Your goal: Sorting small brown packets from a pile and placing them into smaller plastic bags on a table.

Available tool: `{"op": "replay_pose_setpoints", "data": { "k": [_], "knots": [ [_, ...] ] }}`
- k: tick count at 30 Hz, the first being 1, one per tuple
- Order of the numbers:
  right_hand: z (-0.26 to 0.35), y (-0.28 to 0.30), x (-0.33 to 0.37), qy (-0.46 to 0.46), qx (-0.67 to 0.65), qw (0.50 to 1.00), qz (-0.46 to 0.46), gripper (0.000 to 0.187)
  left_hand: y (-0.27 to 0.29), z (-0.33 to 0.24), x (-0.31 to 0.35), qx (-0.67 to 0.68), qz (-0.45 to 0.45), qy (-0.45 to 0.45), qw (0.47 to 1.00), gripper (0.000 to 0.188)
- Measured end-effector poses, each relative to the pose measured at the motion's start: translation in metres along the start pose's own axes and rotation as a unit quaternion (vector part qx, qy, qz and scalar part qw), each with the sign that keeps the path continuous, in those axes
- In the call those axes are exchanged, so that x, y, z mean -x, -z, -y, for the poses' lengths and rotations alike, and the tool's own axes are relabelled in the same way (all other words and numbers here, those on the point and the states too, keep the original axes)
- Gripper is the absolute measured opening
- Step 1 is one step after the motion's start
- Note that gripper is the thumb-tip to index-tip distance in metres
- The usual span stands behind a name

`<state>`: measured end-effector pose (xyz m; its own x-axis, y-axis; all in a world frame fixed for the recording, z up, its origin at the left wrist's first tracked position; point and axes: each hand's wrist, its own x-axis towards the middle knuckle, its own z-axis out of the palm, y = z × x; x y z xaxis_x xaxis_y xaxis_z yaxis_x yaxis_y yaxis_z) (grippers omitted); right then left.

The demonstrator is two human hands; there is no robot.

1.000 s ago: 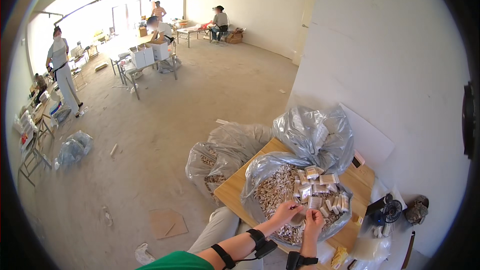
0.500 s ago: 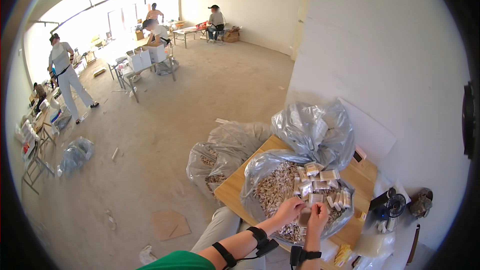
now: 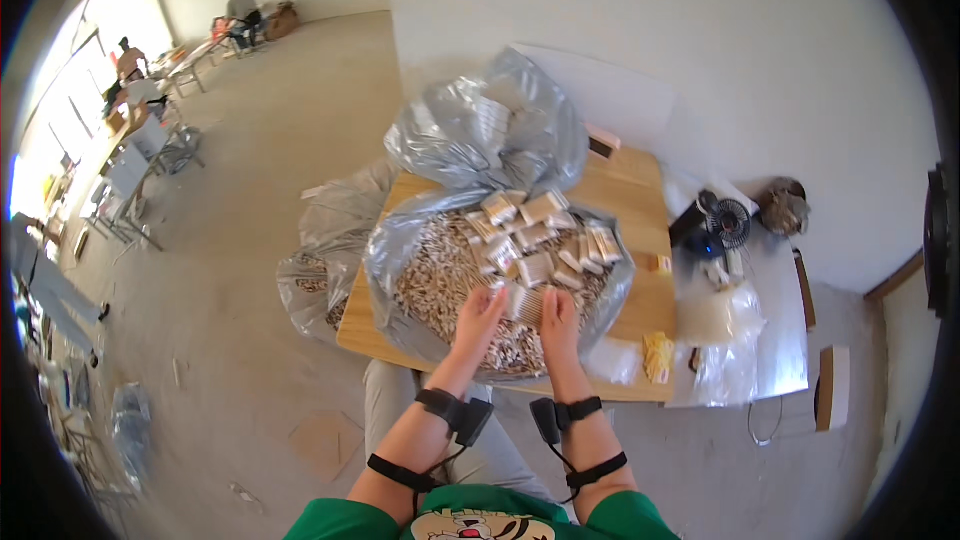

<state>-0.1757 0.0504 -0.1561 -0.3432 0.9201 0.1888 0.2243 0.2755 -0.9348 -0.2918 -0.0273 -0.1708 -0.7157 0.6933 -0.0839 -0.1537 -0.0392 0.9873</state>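
A small packet filled with a row of thin sticks, which look like cotton swabs, is between my two hands. My left hand is closed at its left end, fingertips pinched. My right hand grips the opposite end with bent fingers. Below lies a heap of loose brown-and-white sticks in a large, open grey plastic bag. Several filled packets rest on the heap just beyond my hands.
The bag stands on a wooden table. Behind it bulges another grey bag; more bags sit on the floor at left. To the right are a small black fan, yellow strips and clear plastic bags. Several people work far left.
My view has swung right and down, bringing the table to the middle. My hands have moved apart, and the packet now shows lying flat between them.
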Motion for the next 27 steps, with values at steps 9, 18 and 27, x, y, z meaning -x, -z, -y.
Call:
{"op": "replay_pose_setpoints", "data": {
  "k": [9, 18, 27],
  "knots": [
    [-0.013, -0.01, -0.002, 0.002, -0.024, 0.999, -0.048, 0.028, -0.005, -0.01, -0.005, -0.203, -0.032, -0.067, 0.976, 0.024],
    [-0.003, -0.013, -0.019, 0.006, 0.053, 0.998, -0.021, 0.031, 0.037, -0.015, -0.026, -0.258, -0.092, -0.104, 0.956, 0.024],
    [-0.015, -0.015, -0.035, 0.023, 0.158, 0.987, -0.03, 0.027, 0.082, -0.012, -0.039, -0.288, -0.188, -0.13, 0.93, 0.023]
  ]
}}
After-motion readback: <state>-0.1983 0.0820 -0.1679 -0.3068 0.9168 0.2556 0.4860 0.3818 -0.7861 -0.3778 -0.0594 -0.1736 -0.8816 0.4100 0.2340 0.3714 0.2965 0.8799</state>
